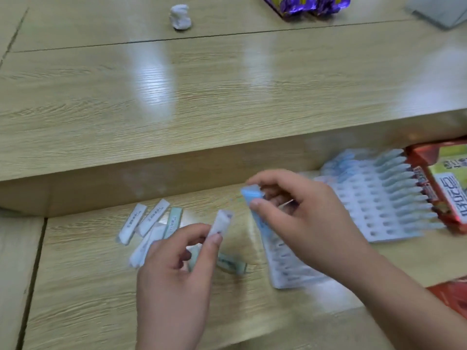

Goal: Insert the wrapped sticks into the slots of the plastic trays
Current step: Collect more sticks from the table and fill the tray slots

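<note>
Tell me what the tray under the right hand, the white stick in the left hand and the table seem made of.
The tray beneath the right hand: pale, translucent plastic, apparently moulded, given its rows of formed slots. The white wrapped stick, pinched by the left hand: matte paper or film wrapper with print; too blurred to settle. The table: glossy wood-grain top, reflecting lights; possibly laminate.

Left hand (177, 274): enters from 6 o'clock, back up, thumb and forefinger pinching a white stick (222, 223) that points to 1 o'clock. Right hand (303, 218): bare forearm enters from 4 o'clock, fingers toward 10 o'clock, thumb and forefinger pinching a blue stick (251, 195). Hands apart, right at 2 o'clock of left.
</note>
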Available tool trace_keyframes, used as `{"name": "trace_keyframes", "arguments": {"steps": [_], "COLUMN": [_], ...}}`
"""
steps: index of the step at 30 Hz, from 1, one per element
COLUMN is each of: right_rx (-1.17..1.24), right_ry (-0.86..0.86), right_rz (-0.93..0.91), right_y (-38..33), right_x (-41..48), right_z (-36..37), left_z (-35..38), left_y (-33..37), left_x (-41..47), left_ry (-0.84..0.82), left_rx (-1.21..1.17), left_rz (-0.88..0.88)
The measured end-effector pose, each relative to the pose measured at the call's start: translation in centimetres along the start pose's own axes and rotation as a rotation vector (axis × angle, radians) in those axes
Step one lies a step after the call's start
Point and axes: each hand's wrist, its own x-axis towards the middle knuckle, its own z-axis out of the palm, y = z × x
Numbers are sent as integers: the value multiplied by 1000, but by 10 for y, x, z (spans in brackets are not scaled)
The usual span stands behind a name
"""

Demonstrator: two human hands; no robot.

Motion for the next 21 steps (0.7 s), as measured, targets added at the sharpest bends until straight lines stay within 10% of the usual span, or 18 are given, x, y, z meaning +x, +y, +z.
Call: {"name": "trace_keyframes", "arguments": {"steps": [8, 21], "right_rx": [154, 187], "right_ry": [214, 78], "right_rz": [148, 161], "right_y": [58, 106], "right_x": [-36, -52], "right_z": [-96, -108], "left_z": [75, 129], "left_y": [31, 43], "left_x": [-24, -21], "left_ry": [-142, -91], "left_rx": [-163, 40], "left_rz": [138, 224]}}
